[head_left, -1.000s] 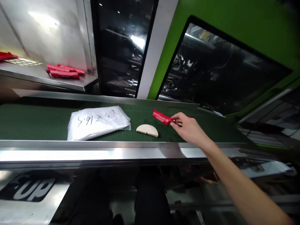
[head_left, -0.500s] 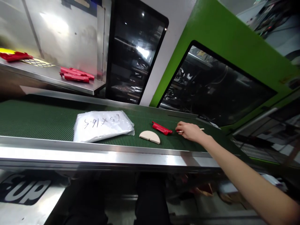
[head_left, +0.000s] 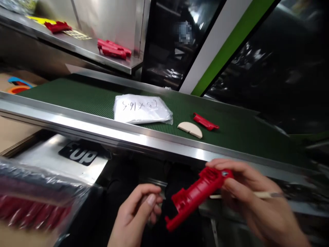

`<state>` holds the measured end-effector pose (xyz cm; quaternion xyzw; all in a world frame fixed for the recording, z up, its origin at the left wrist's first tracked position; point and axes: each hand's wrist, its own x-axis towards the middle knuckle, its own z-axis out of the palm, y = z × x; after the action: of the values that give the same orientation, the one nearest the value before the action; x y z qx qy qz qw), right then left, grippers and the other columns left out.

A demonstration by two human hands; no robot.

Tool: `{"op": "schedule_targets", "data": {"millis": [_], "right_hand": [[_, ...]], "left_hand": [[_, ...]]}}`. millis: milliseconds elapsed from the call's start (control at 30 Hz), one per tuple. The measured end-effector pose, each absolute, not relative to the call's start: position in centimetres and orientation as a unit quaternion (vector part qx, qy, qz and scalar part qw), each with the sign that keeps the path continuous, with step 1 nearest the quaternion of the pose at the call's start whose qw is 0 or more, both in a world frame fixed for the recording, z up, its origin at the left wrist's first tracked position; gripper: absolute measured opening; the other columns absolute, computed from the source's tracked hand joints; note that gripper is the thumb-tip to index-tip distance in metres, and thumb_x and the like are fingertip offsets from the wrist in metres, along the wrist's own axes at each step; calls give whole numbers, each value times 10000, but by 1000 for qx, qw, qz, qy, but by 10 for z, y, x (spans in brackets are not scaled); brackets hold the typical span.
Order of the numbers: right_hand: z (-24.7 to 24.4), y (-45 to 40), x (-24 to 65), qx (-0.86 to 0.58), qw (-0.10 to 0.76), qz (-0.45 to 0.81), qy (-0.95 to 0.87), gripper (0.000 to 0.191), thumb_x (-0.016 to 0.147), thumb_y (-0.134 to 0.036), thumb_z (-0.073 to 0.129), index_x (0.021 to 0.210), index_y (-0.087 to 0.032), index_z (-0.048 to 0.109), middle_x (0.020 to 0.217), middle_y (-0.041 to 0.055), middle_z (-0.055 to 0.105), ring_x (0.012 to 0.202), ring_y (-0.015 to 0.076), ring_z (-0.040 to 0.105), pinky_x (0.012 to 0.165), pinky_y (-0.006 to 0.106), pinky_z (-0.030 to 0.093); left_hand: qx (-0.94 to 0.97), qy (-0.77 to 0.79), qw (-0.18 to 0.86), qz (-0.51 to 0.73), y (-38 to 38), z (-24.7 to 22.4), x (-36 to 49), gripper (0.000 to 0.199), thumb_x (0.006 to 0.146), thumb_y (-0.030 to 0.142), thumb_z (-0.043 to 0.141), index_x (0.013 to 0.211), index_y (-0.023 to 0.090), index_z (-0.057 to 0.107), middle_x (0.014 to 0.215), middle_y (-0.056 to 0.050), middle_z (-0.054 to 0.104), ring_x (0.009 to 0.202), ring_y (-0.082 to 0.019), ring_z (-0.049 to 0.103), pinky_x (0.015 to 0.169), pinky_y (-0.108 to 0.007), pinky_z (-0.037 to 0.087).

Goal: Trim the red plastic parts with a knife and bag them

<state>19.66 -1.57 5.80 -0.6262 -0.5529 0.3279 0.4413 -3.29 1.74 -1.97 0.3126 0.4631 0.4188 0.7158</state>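
Observation:
In the head view, my right hand [head_left: 253,195] is closed on one end of a red plastic shell [head_left: 197,192], held tilted in front of the belt with its ribbed hollow side showing. A thin pale stick [head_left: 267,195] with a greyish end also sits in that hand, lying across the fingers. My left hand [head_left: 140,212] hovers just left of the shell, fingers loosely curled and apart from it, with nothing visible in it. On the green belt [head_left: 246,137] lie another red plastic part [head_left: 205,121] and a beige half-round piece [head_left: 190,129].
A plastic-wrapped white pack [head_left: 142,109] with handwriting lies on the belt, behind its metal rail [head_left: 144,139]. Several red parts [head_left: 114,49] rest on a steel shelf [head_left: 87,51]. At lower left, a clear bag [head_left: 38,202] covers rows of red pieces. Orange-handled scissors-like rings [head_left: 19,89] show farther left.
My right hand has come back from the belt toward me and now holds a red shell along with the stick. My left hand has entered the view. The camera has turned left and down.

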Motion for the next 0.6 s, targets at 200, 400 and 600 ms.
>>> {"op": "schedule_targets", "data": {"millis": [200, 400, 600], "right_hand": [[15, -10, 162, -563, 406, 541, -475, 225, 903, -378, 624, 1106, -290, 666, 1170, 56, 642, 828, 133, 625, 610, 200, 507], [6, -6, 147, -558, 406, 480, -541, 120, 878, -320, 673, 973, -248, 670, 977, 14, 632, 810, 113, 602, 671, 201, 495], [-10, -14, 132, -595, 538, 366, -471, 97, 873, -261, 667, 865, -232, 574, 1011, 10, 561, 709, 90, 558, 507, 194, 426]], "left_hand": [[336, 374, 805, 316, 19, -22, -52, 297, 924, 375, 549, 1115, 180, 667, 1037, -123, 684, 887, -233, 631, 749, -293, 506], [291, 355, 835, 304, 16, -27, -54, 344, 925, 398, 574, 1168, 163, 640, 1088, -147, 676, 895, -249, 646, 730, -305, 521], [125, 363, 835, 393, 22, -40, -54, 388, 1002, 401, 386, 1257, 147, 532, 1212, -175, 601, 1001, -251, 613, 746, -323, 537]]}}
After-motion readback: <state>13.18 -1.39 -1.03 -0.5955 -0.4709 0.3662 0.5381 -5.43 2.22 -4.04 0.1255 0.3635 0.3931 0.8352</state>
